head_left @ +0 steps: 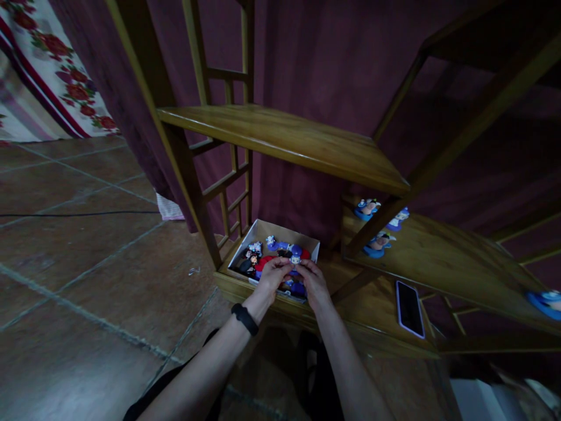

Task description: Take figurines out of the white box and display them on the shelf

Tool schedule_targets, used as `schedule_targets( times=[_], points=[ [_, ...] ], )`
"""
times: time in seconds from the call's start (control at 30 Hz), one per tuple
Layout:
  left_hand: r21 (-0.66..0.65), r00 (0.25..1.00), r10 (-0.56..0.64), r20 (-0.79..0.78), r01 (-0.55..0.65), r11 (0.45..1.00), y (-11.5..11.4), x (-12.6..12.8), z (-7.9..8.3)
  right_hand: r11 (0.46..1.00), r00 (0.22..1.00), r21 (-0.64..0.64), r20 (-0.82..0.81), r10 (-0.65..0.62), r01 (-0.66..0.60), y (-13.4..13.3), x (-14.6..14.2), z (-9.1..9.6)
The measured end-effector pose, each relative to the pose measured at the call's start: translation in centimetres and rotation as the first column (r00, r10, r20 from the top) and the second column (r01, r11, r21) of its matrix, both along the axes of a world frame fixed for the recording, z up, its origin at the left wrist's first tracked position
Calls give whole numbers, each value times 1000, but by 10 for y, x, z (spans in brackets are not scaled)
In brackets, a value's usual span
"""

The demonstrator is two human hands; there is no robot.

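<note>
Both my hands meet over a shallow cardboard box (287, 230) on the low wooden shelf. My left hand (275, 273) and my right hand (312, 277) pinch a small figurine (295, 255) between their fingertips. The figurine is upright, with a white face and a purple-blue top. Inside the box lie several other figurines: black-and-white ones (254, 250) at the left, a blue-and-white one (271, 241) at the back, and red and purple pieces partly covered by my hands. A black band circles my left wrist.
A wooden shelf board (280, 131) runs above the box. To the right, a higher board (438, 245) bears several figurines, among them a blue-based one (377, 245). A phone (409, 309) lies on the low shelf. Slanting wooden posts stand between the sections; a purple curtain hangs behind.
</note>
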State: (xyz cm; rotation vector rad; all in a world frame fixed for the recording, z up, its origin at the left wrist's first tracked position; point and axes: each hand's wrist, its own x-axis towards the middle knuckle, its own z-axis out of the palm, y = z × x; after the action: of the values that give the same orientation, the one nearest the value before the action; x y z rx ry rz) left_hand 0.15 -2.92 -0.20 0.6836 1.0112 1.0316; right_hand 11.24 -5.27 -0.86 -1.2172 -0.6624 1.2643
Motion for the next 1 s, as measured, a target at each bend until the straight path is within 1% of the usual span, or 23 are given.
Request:
schedule_targets(
  times=[0.2, 0.5, 0.67, 0.8, 0.9, 1.0],
  points=[
    [3, 1000, -2, 0, 2, 1000, 2, 0, -2, 1000, 1000, -3, 30, 3, -3, 1, 0, -3],
    [8, 1000, 9, -22, -9, 1000, 3, -1, 1, 1000, 1000, 4, 0, 25, -25, -3, -4, 5],
    [7, 999, 5, -35, -5, 1000, 2, -2, 3, 1000, 1000, -21, -8, 12, -12, -3, -4, 3],
    [11, 999, 11, -31, -11, 1000, 2, -2, 3, 1000, 1000, -20, -15, 13, -14, -2, -4, 2],
    [6, 1000, 18, -13, -18, 1000, 1, -1, 2, 1000, 1000, -26, -10, 10, -10, -2, -3, 2],
    [-3, 999, -5, 34, 5, 1000, 2, -1, 1, 1000, 1000, -21, -25, 1, -1, 0, -2, 2]
  ],
)
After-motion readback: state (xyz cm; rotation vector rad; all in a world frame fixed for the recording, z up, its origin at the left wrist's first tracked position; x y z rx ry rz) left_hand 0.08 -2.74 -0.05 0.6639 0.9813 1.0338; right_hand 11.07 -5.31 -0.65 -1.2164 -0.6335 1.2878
